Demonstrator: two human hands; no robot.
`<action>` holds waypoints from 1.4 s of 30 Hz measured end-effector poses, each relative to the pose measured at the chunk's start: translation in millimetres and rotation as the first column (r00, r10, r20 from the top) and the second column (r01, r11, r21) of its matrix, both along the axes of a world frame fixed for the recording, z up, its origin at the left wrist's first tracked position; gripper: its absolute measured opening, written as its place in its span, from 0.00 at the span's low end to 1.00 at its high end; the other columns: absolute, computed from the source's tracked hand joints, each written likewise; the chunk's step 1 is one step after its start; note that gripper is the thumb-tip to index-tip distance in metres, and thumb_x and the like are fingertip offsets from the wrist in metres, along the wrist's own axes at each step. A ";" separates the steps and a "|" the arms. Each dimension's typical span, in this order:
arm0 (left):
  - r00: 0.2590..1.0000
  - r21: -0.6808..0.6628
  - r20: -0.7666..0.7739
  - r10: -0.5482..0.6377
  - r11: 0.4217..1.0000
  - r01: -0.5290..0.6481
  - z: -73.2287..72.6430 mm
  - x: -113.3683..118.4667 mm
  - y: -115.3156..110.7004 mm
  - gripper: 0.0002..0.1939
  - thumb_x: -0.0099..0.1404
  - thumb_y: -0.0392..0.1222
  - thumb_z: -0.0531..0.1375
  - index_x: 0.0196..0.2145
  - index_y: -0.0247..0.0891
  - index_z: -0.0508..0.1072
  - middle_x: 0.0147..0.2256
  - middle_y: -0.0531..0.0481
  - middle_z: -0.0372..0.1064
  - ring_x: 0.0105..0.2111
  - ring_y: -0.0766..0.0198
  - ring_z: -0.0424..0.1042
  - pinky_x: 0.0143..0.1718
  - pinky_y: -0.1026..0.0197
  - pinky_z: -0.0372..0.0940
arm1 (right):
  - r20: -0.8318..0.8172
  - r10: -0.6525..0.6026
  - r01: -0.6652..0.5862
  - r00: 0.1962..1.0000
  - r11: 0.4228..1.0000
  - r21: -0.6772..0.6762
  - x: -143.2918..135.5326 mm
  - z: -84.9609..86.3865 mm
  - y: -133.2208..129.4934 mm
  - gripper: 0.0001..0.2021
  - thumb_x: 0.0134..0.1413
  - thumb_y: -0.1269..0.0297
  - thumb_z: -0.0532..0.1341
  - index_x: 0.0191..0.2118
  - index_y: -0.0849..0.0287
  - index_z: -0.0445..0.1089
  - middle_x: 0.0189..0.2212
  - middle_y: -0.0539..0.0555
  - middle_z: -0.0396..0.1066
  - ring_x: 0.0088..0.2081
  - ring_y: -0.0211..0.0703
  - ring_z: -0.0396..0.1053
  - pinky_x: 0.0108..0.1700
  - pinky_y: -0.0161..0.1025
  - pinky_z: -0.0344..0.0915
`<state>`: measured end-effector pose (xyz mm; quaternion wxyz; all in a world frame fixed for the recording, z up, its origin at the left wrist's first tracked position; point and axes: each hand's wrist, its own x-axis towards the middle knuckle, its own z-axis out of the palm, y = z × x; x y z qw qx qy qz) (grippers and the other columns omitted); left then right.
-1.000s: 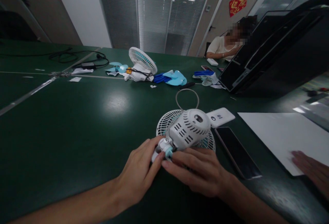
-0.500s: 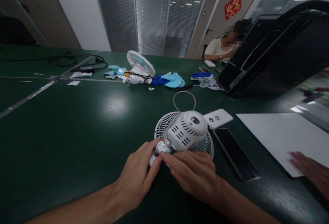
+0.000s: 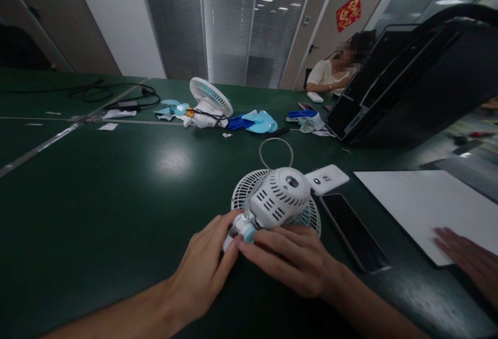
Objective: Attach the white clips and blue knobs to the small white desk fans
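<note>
A small white electric fan (image 3: 278, 199) lies with its grille (image 3: 245, 189) down on the green table, its motor housing facing up. My left hand (image 3: 212, 256) grips the white clip at the fan's base from the left, thumb and fingers closed round it. From the right, my right hand (image 3: 291, 258) pinches at a light-blue knob (image 3: 249, 233) on the joint between clip and housing. The fan's pale cable (image 3: 276, 139) loops out behind the housing. Fingers hide part of the clip.
A black phone (image 3: 355, 232) and a white power bank (image 3: 327, 179) lie right of the fan. Another person's hand (image 3: 467, 256) rests on a white board (image 3: 431, 199). Farther back are a second fan (image 3: 210, 103), blue fan blades (image 3: 260, 121), gloves (image 3: 307, 119) and a black case (image 3: 408, 90).
My right fingers have shifted slightly on the joint, so more of the light-blue knob shows. The fan stays in place; the whole view has moved a little.
</note>
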<state>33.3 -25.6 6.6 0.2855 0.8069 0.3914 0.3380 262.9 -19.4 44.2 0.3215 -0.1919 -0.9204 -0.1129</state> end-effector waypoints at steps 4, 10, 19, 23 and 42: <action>1.000 0.000 -0.017 0.010 1.000 -0.010 1.5 0.2 -0.3 0.20 0.75 0.40 0.50 0.63 0.45 0.58 0.51 0.45 0.72 0.49 0.54 0.73 0.52 0.51 0.69 | -0.097 -0.113 0.108 0.989 0.993 -0.054 -8.1 -10.7 -7.8 0.18 0.66 0.73 0.58 0.60 0.61 0.67 0.41 0.53 0.77 0.39 0.35 0.75 0.40 0.32 0.71; 1.000 -0.009 -0.027 0.004 1.000 -0.005 3.0 1.5 0.0 0.19 0.75 0.40 0.51 0.62 0.46 0.58 0.52 0.46 0.72 0.48 0.55 0.74 0.50 0.53 0.69 | -0.169 -0.165 0.157 0.972 0.986 -0.063 -15.1 -13.4 -12.3 0.18 0.64 0.75 0.58 0.59 0.63 0.67 0.38 0.52 0.78 0.36 0.34 0.75 0.40 0.32 0.71; 1.000 -0.036 0.004 -0.015 0.999 0.015 1.2 0.7 -0.4 0.19 0.76 0.41 0.49 0.63 0.47 0.56 0.50 0.45 0.70 0.49 0.55 0.72 0.51 0.51 0.69 | -0.014 0.056 -0.056 0.998 0.998 0.028 -1.5 7.6 2.9 0.15 0.67 0.73 0.54 0.55 0.65 0.70 0.44 0.57 0.76 0.41 0.38 0.75 0.36 0.33 0.71; 1.000 -0.035 0.000 -0.016 0.999 0.016 1.1 1.0 0.1 0.20 0.76 0.41 0.50 0.63 0.47 0.56 0.52 0.45 0.69 0.49 0.55 0.72 0.51 0.51 0.68 | -0.101 0.032 -0.033 0.994 0.999 -0.014 -4.3 -2.1 -0.4 0.15 0.68 0.74 0.52 0.54 0.70 0.70 0.39 0.59 0.76 0.41 0.39 0.74 0.36 0.34 0.71; 1.000 -0.034 -0.015 0.009 0.999 -0.010 1.1 1.3 -0.4 0.19 0.76 0.41 0.50 0.63 0.46 0.57 0.52 0.46 0.71 0.49 0.55 0.73 0.51 0.52 0.68 | -0.078 0.033 -0.038 0.996 0.997 -0.062 -0.7 -3.4 0.5 0.16 0.68 0.74 0.54 0.57 0.69 0.68 0.43 0.58 0.77 0.44 0.38 0.75 0.41 0.33 0.73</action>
